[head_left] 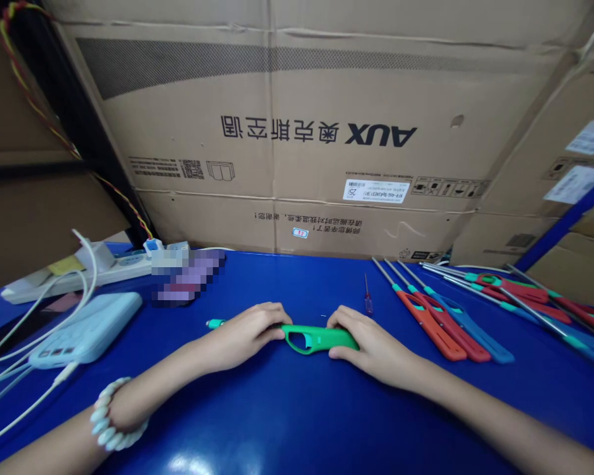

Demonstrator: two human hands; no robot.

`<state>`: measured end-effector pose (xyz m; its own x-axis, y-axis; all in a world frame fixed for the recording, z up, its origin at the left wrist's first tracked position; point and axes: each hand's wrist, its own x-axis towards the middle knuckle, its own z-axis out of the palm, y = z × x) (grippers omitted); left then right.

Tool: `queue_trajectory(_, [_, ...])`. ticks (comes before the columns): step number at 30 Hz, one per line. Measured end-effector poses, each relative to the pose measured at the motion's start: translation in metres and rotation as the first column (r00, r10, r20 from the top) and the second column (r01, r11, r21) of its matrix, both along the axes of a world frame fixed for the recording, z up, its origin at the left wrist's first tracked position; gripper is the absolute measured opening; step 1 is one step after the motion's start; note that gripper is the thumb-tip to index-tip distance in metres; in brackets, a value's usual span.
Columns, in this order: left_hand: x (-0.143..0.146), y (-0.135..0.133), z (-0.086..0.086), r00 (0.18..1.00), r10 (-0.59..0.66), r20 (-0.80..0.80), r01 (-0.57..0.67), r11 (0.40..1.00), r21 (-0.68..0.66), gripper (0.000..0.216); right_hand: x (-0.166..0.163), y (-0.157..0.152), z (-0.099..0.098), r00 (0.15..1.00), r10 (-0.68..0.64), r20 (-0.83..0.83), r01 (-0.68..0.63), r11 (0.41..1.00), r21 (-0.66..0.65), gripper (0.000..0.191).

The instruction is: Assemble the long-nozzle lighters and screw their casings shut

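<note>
A green stick lighter (321,339) with a looped trigger guard lies level between my hands. My left hand (245,336) is closed on its front end, beside the trigger loop. Around the rear of the handle, my right hand (361,340) has its thumb and fingers wrapped. A teal piece with a silvery tip (216,324) sticks out to the left of my left hand; whether it joins the lighter is hidden by that hand. Just behind the lighter, a tiny metal bit (323,316) rests on the blue table (277,409).
A small screwdriver (368,300) lies beyond my right hand. To the right are an orange lighter (438,330), a blue lighter (485,336) and several more in a pile (534,297). At left sit a power bank (92,326), cables and a power strip (113,270). A cardboard box (297,92) stands behind.
</note>
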<state>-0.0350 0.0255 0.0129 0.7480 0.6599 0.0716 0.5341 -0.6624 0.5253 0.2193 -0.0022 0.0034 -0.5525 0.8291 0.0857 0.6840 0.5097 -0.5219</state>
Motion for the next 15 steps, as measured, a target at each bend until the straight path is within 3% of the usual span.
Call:
queue_trajectory(5, [0.005,-0.008,0.002,0.99,0.116,-0.076,-0.097,0.971,0.22,0.014,-0.003,-0.004,0.005,0.997,-0.045,0.063,0.045,0.999,-0.002,0.009])
queue_trajectory(15, [0.002,-0.003,0.003,0.993,0.085,-0.085,-0.038,0.895,0.445,0.013,0.003,-0.001,0.017,0.991,-0.047,0.129,0.043,0.998,0.036,0.017])
